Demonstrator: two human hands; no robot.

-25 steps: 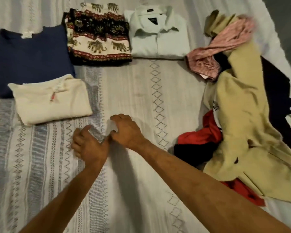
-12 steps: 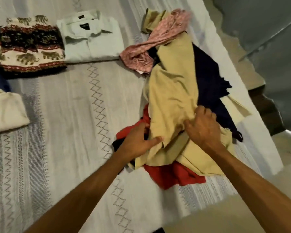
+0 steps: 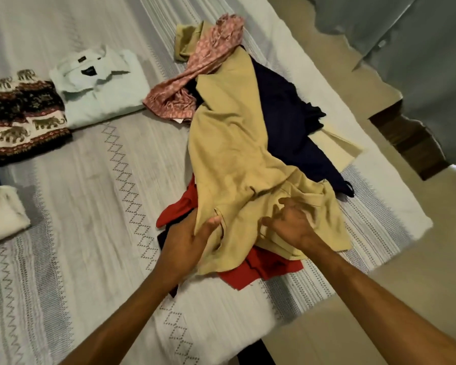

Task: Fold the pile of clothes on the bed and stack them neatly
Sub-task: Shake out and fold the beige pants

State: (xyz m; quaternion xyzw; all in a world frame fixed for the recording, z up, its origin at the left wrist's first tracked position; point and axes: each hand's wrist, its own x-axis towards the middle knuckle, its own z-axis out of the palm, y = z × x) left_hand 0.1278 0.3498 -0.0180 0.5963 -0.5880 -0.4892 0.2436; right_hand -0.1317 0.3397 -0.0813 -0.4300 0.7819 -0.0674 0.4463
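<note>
A loose pile of clothes lies on the right side of the bed: tan trousers [image 3: 229, 154] on top, a dark navy garment [image 3: 290, 119], a pink patterned cloth [image 3: 195, 80] and a red garment [image 3: 258, 270] beneath. My left hand [image 3: 187, 241] grips the near left edge of the tan trousers, thumb on top. My right hand [image 3: 292, 225] holds the trousers' near bunched end with curled fingers. Folded items sit at the left: a pale shirt [image 3: 103, 85], an elephant-print garment [image 3: 21, 117] and a cream top [image 3: 0, 214].
The bed [image 3: 95, 196] has a white and grey patterned cover. Its right edge [image 3: 395, 196] drops to a beige floor [image 3: 340, 325]. A dark wooden piece [image 3: 411, 143] and grey fabric [image 3: 419, 48] stand beyond the bed at the right.
Both hands left the bedcover near the cream top, moved right to the pile and took hold of the tan trousers. The view swung right, toward the bed's edge.
</note>
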